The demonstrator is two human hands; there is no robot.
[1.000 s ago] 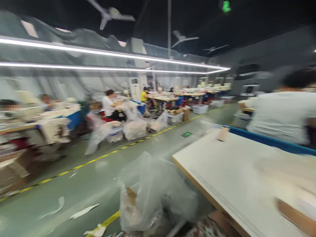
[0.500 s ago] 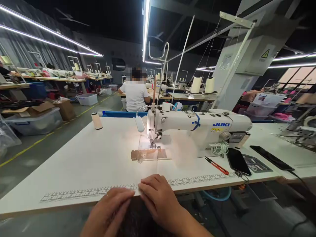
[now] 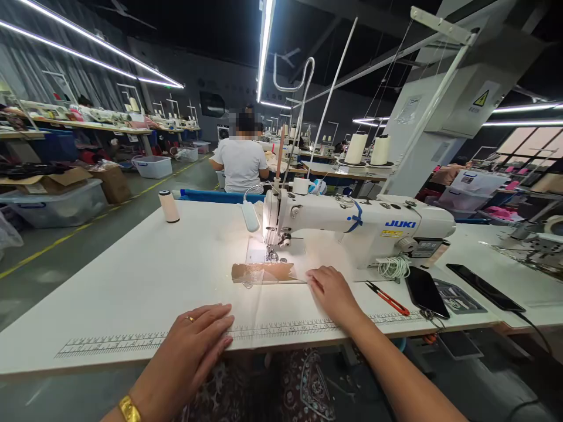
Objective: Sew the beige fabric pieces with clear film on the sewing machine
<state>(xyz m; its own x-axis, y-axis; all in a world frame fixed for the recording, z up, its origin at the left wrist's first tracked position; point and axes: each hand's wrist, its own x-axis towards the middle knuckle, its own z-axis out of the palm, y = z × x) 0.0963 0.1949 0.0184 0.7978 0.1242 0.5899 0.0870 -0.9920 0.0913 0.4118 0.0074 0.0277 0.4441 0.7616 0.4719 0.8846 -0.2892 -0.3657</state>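
A white sewing machine [image 3: 369, 220] stands on the white table, its lamp lighting the needle area. Sheer pale fabric [image 3: 328, 252] lies beside the needle and spreads faintly toward the table's front edge. Just in front of the needle plate is a brown strip [image 3: 264, 272]. My left hand [image 3: 197, 334] rests flat near the front edge, over the printed ruler [image 3: 281, 329], fingers extended on the sheer fabric. To the right of the brown strip, my right hand [image 3: 332, 293] has its fingertips pressed together at the fabric's edge; what lies between them is too small to make out.
Red-handled thread snips [image 3: 387, 299], a black phone [image 3: 426, 292] and a small tray [image 3: 460, 298] lie at the right. A thread cone [image 3: 169, 207] stands at the back left. A person [image 3: 241, 158] sits beyond the table.
My hands have moved apart. The right one went forward and right to the fabric beside the brown strip; the left one now lies flatter on the table's front part.
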